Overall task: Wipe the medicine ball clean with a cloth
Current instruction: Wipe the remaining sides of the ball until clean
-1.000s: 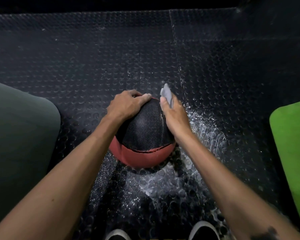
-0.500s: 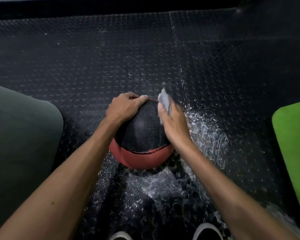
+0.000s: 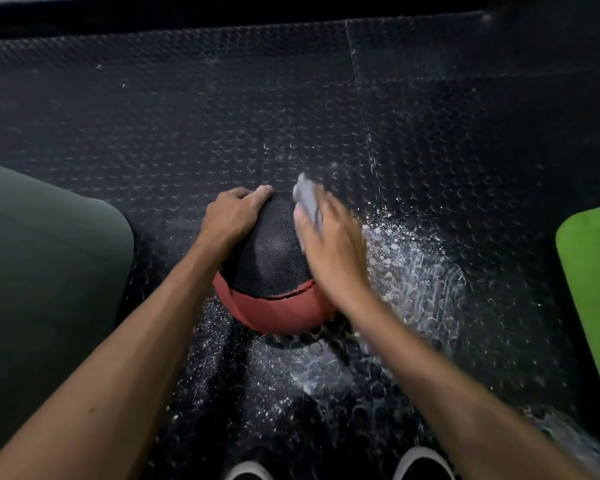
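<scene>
Medicine ball part-wiped, right side under the cloth

The medicine ball [image 3: 269, 268] is set on the studded rubber floor [image 3: 222, 116] and steadied by the left hand [image 3: 234, 211], curled over its upper left. A grey cloth [image 3: 307, 199] is pinched and pressed against the upper right by the right hand [image 3: 329, 244]. Wiping is judged to be midway: the red lower band and the underside appear untouched, and white specks are scattered over the floor.

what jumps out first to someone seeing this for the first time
The black and red ball at centre, on the studded black floor. The left hand grips its top while the right hand presses a grey cloth to its right side. White wet splashes glint on the floor to the right, and a bright green mat lies at the right edge.
</scene>
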